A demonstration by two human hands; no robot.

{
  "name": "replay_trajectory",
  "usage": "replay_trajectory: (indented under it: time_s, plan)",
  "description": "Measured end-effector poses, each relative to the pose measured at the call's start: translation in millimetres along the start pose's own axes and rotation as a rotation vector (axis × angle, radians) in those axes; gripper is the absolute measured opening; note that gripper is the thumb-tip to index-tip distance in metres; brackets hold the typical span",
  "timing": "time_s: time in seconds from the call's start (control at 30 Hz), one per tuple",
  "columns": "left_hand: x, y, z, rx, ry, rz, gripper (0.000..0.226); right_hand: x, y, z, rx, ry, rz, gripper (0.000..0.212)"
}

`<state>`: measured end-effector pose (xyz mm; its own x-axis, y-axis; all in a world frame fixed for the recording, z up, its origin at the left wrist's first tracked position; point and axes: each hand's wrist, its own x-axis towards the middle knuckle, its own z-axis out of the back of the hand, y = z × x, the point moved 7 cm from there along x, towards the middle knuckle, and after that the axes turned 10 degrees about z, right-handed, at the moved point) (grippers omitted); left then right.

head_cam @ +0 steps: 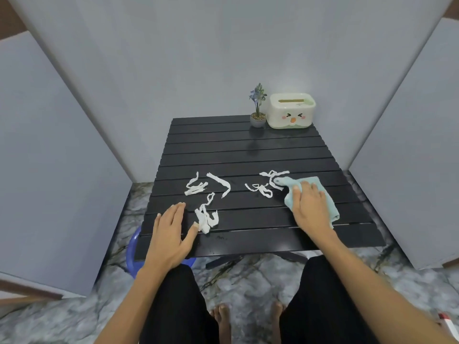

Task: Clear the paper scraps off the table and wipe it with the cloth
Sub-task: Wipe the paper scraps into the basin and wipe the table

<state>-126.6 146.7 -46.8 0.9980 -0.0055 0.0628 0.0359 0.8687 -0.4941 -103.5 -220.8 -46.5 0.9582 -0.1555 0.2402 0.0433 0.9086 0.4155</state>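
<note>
**Two hands on a black table with paper bits**

A black table (248, 150) made of long slats stood in front of the person. White paper scraps lay on it in small heaps.

The right hand (310, 207) lay flat on top of a light blue cloth (327, 204). The fingers were spread out and pressed down on the cloth, not curled around it. The cloth sat on the right side of the table, near the front edge. One corner of it touched a scrap.

The left hand (171, 232) was open too, palm down, at the front left part of the table. Its fingers were held straight and close together. The thumb touched a bunched scrap (206, 219) just beside it. The hand held nothing.

More scraps (196, 188) lay a bit farther back on the table from the left hand. A long bent strip (221, 183) lay beside them. Thin looped scraps (260, 189) lay near the middle of the table, just left of the cloth, and another one (273, 174) lay right behind the cloth.

At the far right corner of the table stood a small plant (257, 108) in a pot. Just beside it stood a cream box (290, 111) with a funny face on it.

A blue tub (131, 254) peeked out from under the front left of the table.
</note>
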Motion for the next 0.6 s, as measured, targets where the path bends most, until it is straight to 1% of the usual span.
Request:
replay_trajectory:
  time_s: [0.1,0.2,0.3,0.4,0.47,0.6]
  plan:
    - [-0.6,-0.5,3.7,-0.019,-0.001,-0.009,0.077,23.2,-4.7,-1.5,0.068,-0.023,-0.072,0.047]
    - [-1.2,-0.5,8.7,-0.047,-0.008,-0.004,0.076,46.3,2.9,-9.4,0.122,0.058,-0.052,0.054]
    - [0.1,10.9,15.6,-0.040,-0.042,0.044,0.069,56.9,24.1,-23.6,0.163,0.139,0.040,0.055]
    - [0.9,26.1,22.3,-0.035,-0.069,0.121,0.067,57.8,51.4,-40.4,0.154,0.195,0.163,0.052]
    - [0.6,32.7,23.6,-0.013,-0.084,0.143,0.067,55.9,66.8,-52.4,0.143,0.238,0.232,0.052]
    - [0.6,38.7,22.8,-0.029,-0.100,0.163,0.067,47.7,90.9,-65.2,0.166,0.300,0.304,0.050]
